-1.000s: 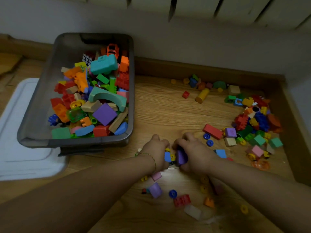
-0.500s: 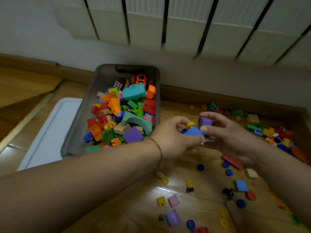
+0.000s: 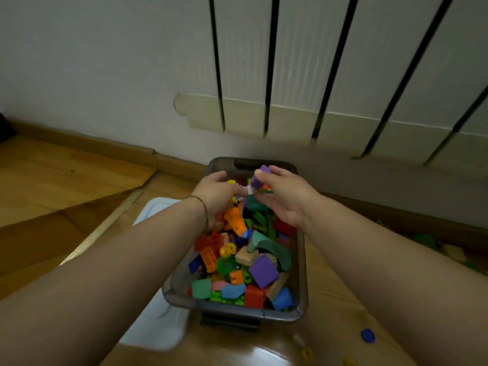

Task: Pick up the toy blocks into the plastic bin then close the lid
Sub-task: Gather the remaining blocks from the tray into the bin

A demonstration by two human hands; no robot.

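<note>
Left hand (image 3: 216, 191): I see it over the far half of the bin, fingers loosely curled; hold unclear.
Right hand (image 3: 284, 196): fingers pinch a purple block (image 3: 260, 177).
Plastic bin (image 3: 302, 286): on the floor, heaped with toy blocks (image 3: 245, 262).
Lid (image 3: 155, 328): flat at the bin's left.
Blue ring (image 3: 367, 336): loose, right.
</note>
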